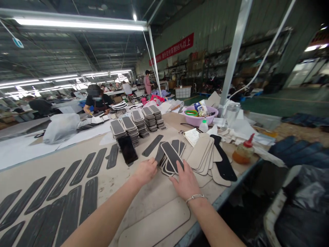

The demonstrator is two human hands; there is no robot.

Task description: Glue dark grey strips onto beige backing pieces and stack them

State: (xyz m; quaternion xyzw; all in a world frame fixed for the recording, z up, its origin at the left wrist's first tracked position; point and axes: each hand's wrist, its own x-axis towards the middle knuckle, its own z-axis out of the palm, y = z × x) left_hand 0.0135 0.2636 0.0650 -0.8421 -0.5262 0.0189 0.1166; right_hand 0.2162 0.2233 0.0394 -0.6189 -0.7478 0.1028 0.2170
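My left hand (146, 171) is closed, its fingertips pinching the edge of a dark grey strip (159, 155) with rounded ends. Beside it, my right hand (186, 180), with a bracelet at the wrist, rests with fingers apart on the near end of a pale-edged dark panel (171, 154). That panel lies across a small fanned pile of similar pieces. Farther off lies a single dark strip (152, 145). To the right, several beige rounded boards (200, 152) are fanned out, with a black strip (223, 159) over part of them.
Dark strips (61, 178) lie in rows at left. Stacked panels (128, 126) and a black phone (128, 150) stand beyond my hands. A pink basin (199, 118), a red-tipped glue bottle (243, 151) and a notebook (191, 136) are at right. A co-worker (97, 99) sits across.
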